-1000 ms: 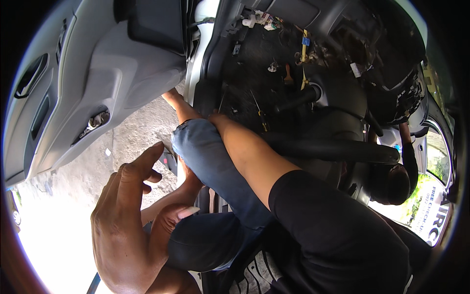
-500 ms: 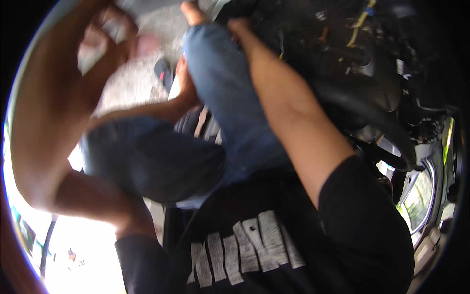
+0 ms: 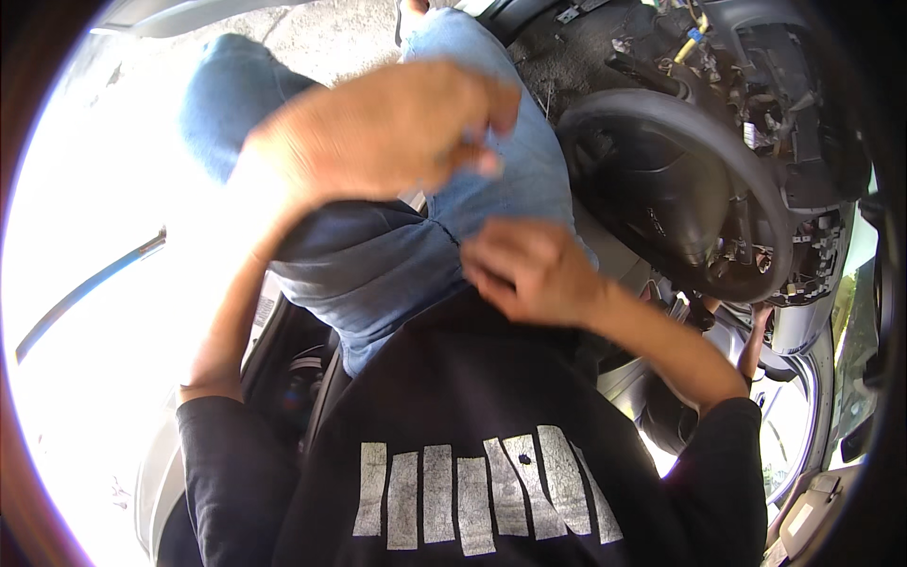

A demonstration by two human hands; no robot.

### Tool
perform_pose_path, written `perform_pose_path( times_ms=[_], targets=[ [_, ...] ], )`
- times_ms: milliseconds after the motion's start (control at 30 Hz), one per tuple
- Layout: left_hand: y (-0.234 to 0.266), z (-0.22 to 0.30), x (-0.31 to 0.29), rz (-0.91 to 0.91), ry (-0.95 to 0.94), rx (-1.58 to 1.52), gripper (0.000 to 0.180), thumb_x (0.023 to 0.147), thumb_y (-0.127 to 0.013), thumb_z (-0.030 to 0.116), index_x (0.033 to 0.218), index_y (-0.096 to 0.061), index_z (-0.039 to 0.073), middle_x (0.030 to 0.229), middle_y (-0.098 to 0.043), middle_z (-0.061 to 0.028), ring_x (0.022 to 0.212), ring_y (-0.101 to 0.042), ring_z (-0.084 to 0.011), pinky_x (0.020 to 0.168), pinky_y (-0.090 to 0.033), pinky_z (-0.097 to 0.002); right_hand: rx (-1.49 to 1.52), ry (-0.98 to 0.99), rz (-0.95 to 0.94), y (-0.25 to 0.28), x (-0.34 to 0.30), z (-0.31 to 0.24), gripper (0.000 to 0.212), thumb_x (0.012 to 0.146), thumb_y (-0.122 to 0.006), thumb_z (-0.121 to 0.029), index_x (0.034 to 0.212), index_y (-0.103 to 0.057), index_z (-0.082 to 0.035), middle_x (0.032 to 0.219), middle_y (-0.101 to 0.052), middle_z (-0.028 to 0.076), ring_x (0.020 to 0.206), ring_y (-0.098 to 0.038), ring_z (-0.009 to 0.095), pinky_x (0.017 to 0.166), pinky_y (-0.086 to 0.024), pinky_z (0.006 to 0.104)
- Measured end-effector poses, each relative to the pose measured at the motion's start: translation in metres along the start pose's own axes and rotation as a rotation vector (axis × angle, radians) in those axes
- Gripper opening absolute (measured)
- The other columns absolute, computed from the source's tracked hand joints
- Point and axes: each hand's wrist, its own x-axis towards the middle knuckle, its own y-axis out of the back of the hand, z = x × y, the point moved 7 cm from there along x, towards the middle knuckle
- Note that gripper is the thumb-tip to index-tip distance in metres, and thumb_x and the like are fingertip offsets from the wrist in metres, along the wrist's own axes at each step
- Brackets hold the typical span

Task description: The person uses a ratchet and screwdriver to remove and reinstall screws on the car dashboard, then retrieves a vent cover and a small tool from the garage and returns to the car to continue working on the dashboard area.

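Observation:
My left hand (image 3: 392, 132) is raised over my jeans (image 3: 350, 255), level with my thighs. Its fingers bend toward the right and are smeared by motion, so I cannot tell what they hold, if anything. Lower down, my right hand (image 3: 539, 269) is in front of my lap, close to the top of the jeans and the hem of my black shirt (image 3: 453, 378). Its fingers are curled in, and whatever may be inside them is hidden. The two hands are apart. To the right of my right hand stands a dark steering wheel (image 3: 652, 104).
The dashboard (image 3: 812, 170) is stripped, with exposed wiring and a yellow cable (image 3: 688, 47). Beyond the wheel, another person's arm (image 3: 754, 345) shows low at the right. A side mirror (image 3: 803, 397) is at the right edge. Bright ground (image 3: 359, 33) lies past my knees.
My left hand has swung from the upper left to over my thighs. My right hand has drawn back from beyond my knee to my lap. My legs have shifted, and the wheel shows more fully.

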Motion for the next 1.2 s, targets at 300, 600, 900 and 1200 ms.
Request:
perform_pose_path(
  times_ms=[300,600,900,1200],
  targets=[
    [-0.125,0.036,-0.018,-0.301,-0.159,-0.052,0.034,0.079,-0.080,0.017,0.106,-0.062,0.005,0.108,-0.061,-0.0096,0.111,-0.060,-0.0324,0.090,-0.050,-0.0461,0.169,-0.235,-0.046,-0.026,-0.114,-0.024,0.018,0.082,-0.079,-0.007,0.099,-0.074,-0.008,0.109,-0.068,0.004,0.095,-0.066,0.023,0.084,-0.056,0.0363],
    [-0.146,0.023,-0.026,-0.204,-0.219,0.516,0.052,0.066,-0.087,0.020,0.113,-0.065,0.018,0.112,-0.059,-0.0022,0.110,-0.058,-0.0226,0.091,-0.045,-0.0359,0.154,-0.277,-0.054,-0.020,-0.135,-0.040,0.020,0.087,-0.077,-0.011,0.106,-0.076,-0.008,0.105,-0.070,0.003,0.096,-0.065,0.022,0.083,-0.056,0.0354],
    [-0.157,0.021,-0.014,-0.315,-0.039,0.329,0.028,0.078,-0.080,0.030,0.097,-0.072,0.011,0.101,-0.069,-0.0087,0.102,-0.066,-0.0260,0.087,-0.048,-0.0401,0.056,-0.366,0.340,0.025,-0.107,-0.015,0.009,0.091,-0.070,-0.008,0.097,-0.072,-0.001,0.094,-0.070,0.011,0.084,-0.069,0.028,0.075,-0.055,0.0367],
    [-0.164,0.029,-0.011,-0.225,-0.186,0.390,0.032,0.082,-0.077,0.031,0.098,-0.068,0.005,0.088,-0.071,-0.0121,0.083,-0.071,-0.0314,0.075,-0.054,-0.0430,0.003,-0.362,0.636,0.033,0.041,0.082,0.014,0.092,-0.070,-0.014,0.098,-0.071,-0.001,0.093,-0.071,0.014,0.086,-0.071,0.028,0.074,-0.054,0.0364]
  ],
)
